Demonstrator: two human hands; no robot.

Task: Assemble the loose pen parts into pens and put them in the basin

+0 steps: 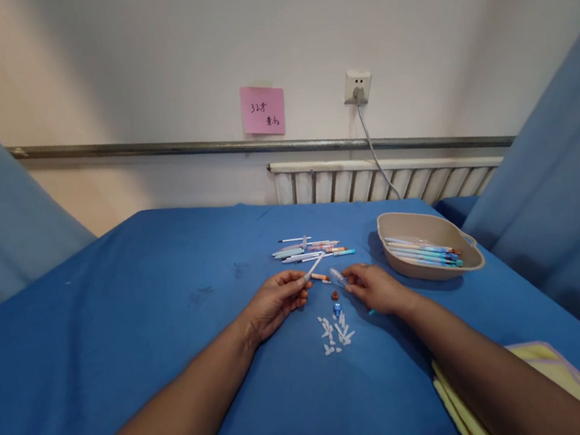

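Between the thumb and fingers of my left hand (279, 300) is a thin white pen refill (315, 265), tilted up to the right. My right hand (375, 286) pinches a clear plastic pen part (337, 276), close to the refill but apart from it. Below the gap between the hands lie a small brown piece (334, 296) and a blue piece (337, 308). Nearer to me is a loose scatter of small white pieces (341, 332). An orange pen part (321, 278) rests just behind the fingertips. Beyond it is a pile of pens and refills (295, 251).
A beige basket (426, 219) with several pens (426, 255) stands at the right. A yellow cloth (558, 370) lies by my right forearm. Behind the blue-covered table (148, 326) are a radiator (339, 183), a rail (170, 146) and a plugged-in socket (357, 87).
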